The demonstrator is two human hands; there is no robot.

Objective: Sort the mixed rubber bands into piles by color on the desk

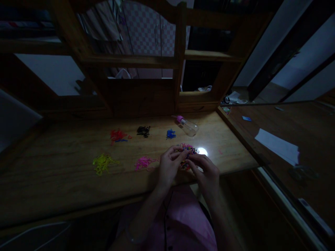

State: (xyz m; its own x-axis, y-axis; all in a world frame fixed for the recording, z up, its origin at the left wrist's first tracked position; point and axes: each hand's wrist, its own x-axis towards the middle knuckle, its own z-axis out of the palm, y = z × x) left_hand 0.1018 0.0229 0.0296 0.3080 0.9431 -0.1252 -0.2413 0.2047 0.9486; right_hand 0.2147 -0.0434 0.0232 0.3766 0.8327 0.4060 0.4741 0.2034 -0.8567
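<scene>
Hanging clothes [101,22], a checkered cupboard [143,33] and a wooden desk [62,146] show a home.

The room is dim, with a bright round patch of light [202,152] on the wooden table [60,184]. Along the table's far edge stands a wooden hutch [180,45] with open compartments and a small drawer [199,108]. Through its openings show a checkered wardrobe [146,35] with two upright handles and some hanging clothes [101,21]. At right lie a brown wooden surface [272,120], a pale wall [261,48], a dark door frame [276,57] and some floor [277,91].
</scene>
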